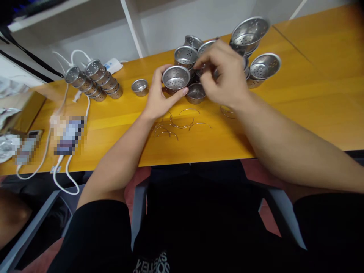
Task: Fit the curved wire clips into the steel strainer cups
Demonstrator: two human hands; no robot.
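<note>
– What's where?
– Stacked cups [103, 79] on your counter [125, 140], then a small cup [140, 88]. Your left hand [158, 97] grips a metal cup [176, 79] just beyond the wires [182, 126].
– Right hand [223, 74]?
– Curled; can't tell if you're holding anything.

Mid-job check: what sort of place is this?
Probably an indoor workroom or improvised workspace: many perforated metal cups, some stacked, and loose curved wires sit on a long yellow-brown table.

tabletop [307, 113] is a warm orangey yellow. silver cups [176, 79] toward its far edge are speckled with little dark holes. white cable [73, 192] looping over the near edge, black shirt [213, 227] with white lettering [155, 264].
</note>
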